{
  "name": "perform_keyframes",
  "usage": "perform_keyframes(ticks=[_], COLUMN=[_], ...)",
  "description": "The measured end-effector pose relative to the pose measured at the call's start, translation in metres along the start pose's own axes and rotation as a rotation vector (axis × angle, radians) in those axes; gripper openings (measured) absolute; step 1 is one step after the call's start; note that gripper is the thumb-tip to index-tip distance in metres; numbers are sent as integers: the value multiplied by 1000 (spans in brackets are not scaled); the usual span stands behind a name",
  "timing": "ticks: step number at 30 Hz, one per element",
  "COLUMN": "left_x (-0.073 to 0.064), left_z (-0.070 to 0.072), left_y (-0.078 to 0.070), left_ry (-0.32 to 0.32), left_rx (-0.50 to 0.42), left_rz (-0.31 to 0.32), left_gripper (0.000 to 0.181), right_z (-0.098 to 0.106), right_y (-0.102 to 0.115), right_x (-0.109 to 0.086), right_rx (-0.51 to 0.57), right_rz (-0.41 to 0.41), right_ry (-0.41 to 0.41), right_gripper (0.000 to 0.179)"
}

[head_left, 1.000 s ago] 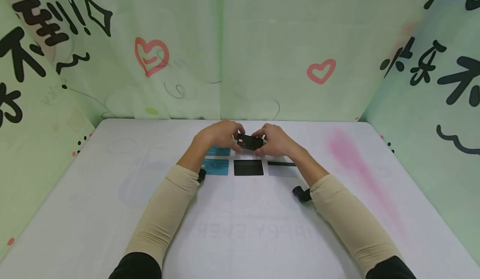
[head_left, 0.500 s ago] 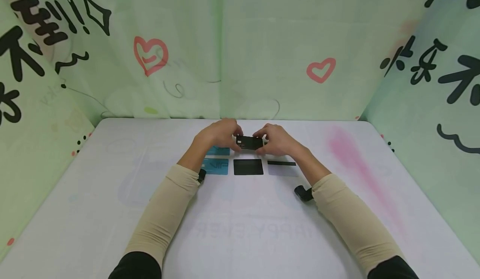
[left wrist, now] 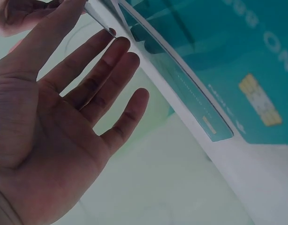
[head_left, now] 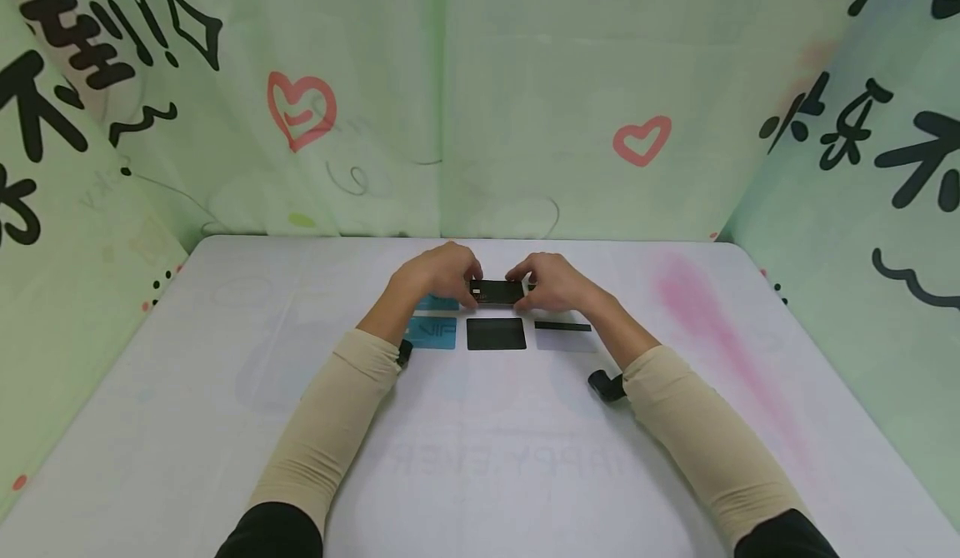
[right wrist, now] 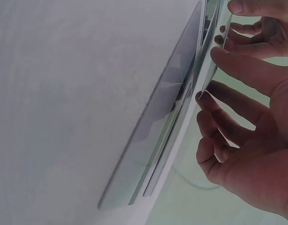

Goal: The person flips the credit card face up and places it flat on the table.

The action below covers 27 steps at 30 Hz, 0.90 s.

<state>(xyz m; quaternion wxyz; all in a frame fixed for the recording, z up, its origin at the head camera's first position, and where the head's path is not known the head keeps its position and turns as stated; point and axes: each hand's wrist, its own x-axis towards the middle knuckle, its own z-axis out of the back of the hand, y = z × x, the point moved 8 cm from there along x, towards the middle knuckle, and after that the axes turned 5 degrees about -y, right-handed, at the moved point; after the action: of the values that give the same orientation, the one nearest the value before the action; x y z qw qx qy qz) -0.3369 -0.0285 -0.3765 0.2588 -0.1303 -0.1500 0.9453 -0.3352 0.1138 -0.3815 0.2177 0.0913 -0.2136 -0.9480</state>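
In the head view a black card (head_left: 496,292) with small light print is held by its two ends, above or at the table near its far edge; whether it touches the table I cannot tell. My left hand (head_left: 444,272) pinches its left end, and my right hand (head_left: 552,281) pinches its right end. In the right wrist view the card (right wrist: 210,78) shows as a thin edge between both hands. Directly nearer lies another black card (head_left: 496,334). A blue VIP card (head_left: 432,333) lies left of that one, with a second blue card (head_left: 438,302) partly behind my left hand.
Right of the nearer black card lies a white card (head_left: 564,340) with a black stripe. Behind it another pale card (right wrist: 155,176) shows in the right wrist view. The white table (head_left: 480,425) meets a green curtain (head_left: 480,125) at the back.
The black card has come down and slightly nearer, toward the row of cards, and its tilt has levelled out. Both hands have moved with it. The cards on the table stay put.
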Motion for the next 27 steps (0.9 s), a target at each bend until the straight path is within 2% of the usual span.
perform_keyframes(ticks=[10, 27], left_x=[0, 0], left_z=[-2, -3], left_y=[-2, -6], left_ry=[-12, -12], left_rx=[15, 34], left_rz=[-4, 8], left_gripper=[49, 45], right_z=[-5, -8], right_y=[1, 2], right_x=[3, 3], right_rx=[0, -18], right_rz=[-17, -25], right_ry=[24, 18], right_gripper=[55, 54])
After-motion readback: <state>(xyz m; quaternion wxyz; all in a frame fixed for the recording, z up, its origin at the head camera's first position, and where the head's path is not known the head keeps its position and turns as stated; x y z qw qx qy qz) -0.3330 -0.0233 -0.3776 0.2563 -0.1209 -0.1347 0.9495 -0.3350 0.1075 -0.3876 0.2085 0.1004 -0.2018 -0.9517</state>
